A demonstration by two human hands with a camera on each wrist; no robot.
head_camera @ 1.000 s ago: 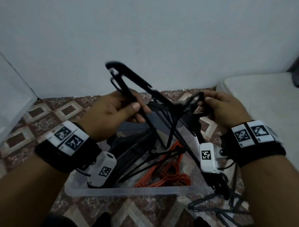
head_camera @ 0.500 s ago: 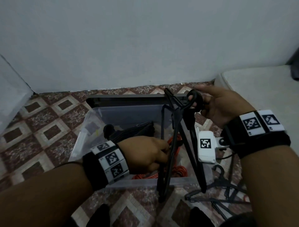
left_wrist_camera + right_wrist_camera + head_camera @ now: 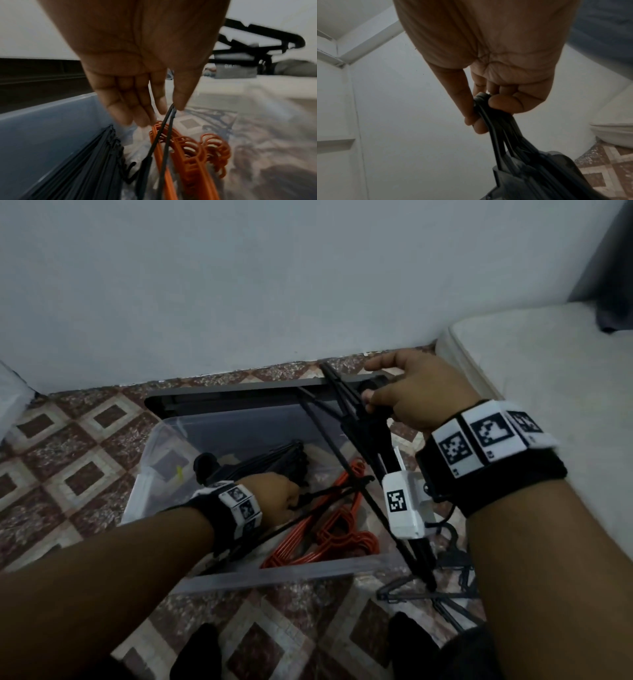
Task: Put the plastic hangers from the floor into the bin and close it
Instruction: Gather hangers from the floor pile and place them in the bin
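While right hand (image 3: 423,395) fingers (image 3: 505,104) curl round black hangers (image 3: 363,419), left hand (image 3: 277,494) fingers (image 3: 180,97) pinch one over bin (image 3: 274,577).

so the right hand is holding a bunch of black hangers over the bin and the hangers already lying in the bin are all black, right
Not quite. The right hand does grip a bunch of black hangers over the bin, but its contents are not all black: orange hangers lie beside a black stack. The head view and the left wrist view show them.

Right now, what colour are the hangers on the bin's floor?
Orange plastic hangers, clearest in the left wrist view.
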